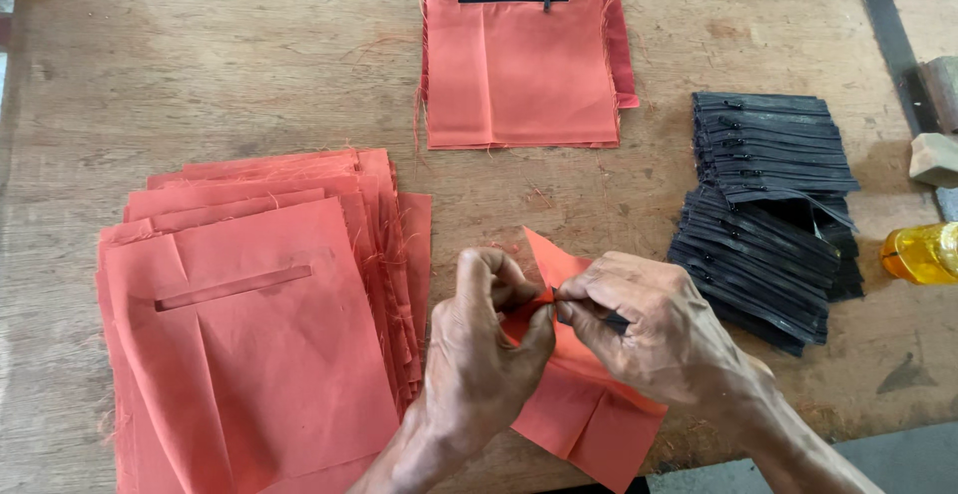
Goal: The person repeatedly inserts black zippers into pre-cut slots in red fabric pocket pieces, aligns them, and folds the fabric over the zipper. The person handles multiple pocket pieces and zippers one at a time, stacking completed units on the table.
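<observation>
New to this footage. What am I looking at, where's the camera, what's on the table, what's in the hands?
There is no machine here: a person works with two bare hands. The single picture comes from a camera worn on the person's head, looking down at a wooden table.

The left hand and right hand pinch one orange fabric piece between their fingertips; a small dark part, probably a zipper, shows in the right hand's grip.

On the table lie a stack of orange fabric pieces with open slots at the left, a stack of orange pieces with a black zipper fitted at the far side, a pile of black zippers at the right, and a yellow bottle at the right edge.
</observation>
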